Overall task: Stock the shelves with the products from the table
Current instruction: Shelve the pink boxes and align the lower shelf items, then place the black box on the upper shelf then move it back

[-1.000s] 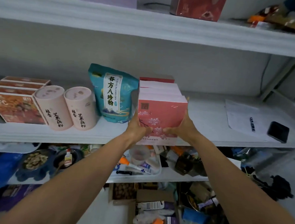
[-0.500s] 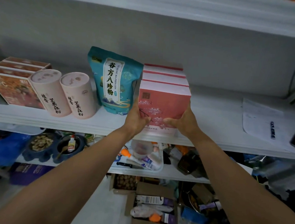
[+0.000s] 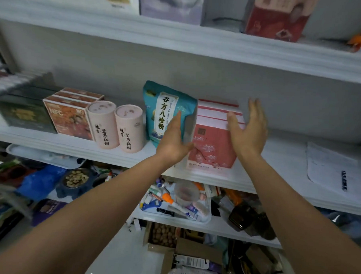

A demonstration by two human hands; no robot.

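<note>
On white shelf (image 3: 278, 155), pink boxes (image 3: 214, 146)

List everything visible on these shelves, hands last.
pink blossom boxes: at least three, pink, front to back on the middle shelf
teal pouch: one, teal, upright just left of them
round tubs: two, pale pink, left of the pouch
NFC boxes: three, orange-red, left of the tubs
dark box: one, dark green, far left
paper sheet: one, white, right end, pen on it
red box: one, top shelf
clear tray: one, lower shelf, holding small items
left hand: fingers straight, at the boxes' left side
right hand: open, blurred, at their right side
</note>
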